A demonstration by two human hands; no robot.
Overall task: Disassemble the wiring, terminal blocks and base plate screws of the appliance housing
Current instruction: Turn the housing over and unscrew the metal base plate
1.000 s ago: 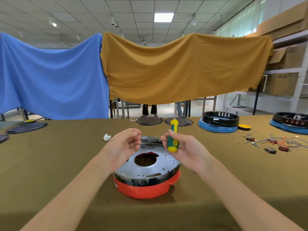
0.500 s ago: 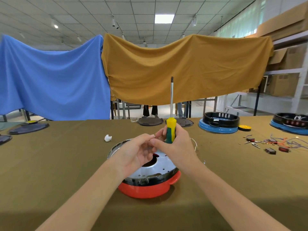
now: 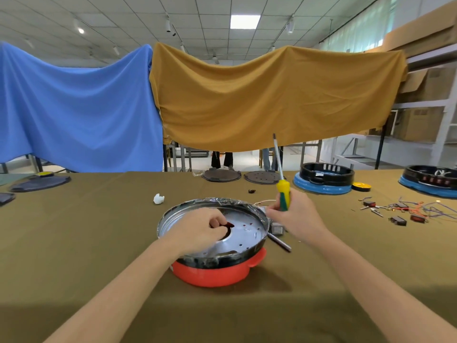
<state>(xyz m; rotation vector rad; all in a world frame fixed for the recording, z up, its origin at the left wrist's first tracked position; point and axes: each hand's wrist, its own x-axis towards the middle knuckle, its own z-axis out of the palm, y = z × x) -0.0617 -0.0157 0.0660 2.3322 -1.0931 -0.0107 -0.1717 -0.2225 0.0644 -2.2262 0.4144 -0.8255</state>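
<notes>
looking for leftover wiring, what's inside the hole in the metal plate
Something red shows at the hole in the metal plate. The left hand covers most of it, fingers curled in; wiring cannot be seen.

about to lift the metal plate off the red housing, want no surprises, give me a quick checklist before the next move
1. Left hand has a hold on the metal plate: ok, fingers curl into its centre hole.
2. Screwdriver clear of the plate: ok, right hand grips it, tip pointing up.
3. All plate screws out: cannot tell, too small to see.
4. Wires free of the plate: cannot tell, a wire loop shows at its far right edge.
5. Red housing steady on the table: ok, it sits flat.
</notes>
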